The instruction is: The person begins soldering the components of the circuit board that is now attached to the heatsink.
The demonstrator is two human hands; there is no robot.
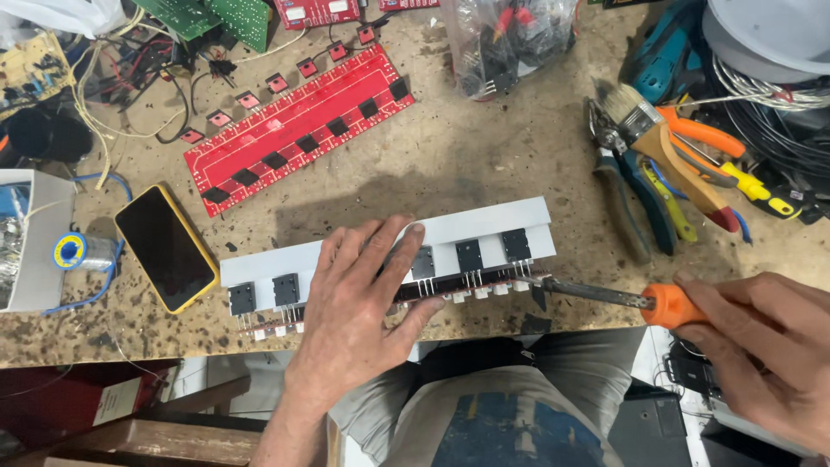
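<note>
at the workbench's point(484, 164) front edge, a left hand point(359, 298) lies fingers spread on a stiff, likely fragile metal bar with a circuit board point(484, 238), best held by its ends, while the right hand point(761, 346) clamps a screwdriver point(605, 296).

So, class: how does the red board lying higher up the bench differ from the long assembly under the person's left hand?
The red circuit board lies bare and slanted, untouched; the grey heatsink assembly lies nearly level at the bench edge, pinned by the left hand, with the screwdriver in the right hand at its end. Both are long and carry rows of black components.
</note>
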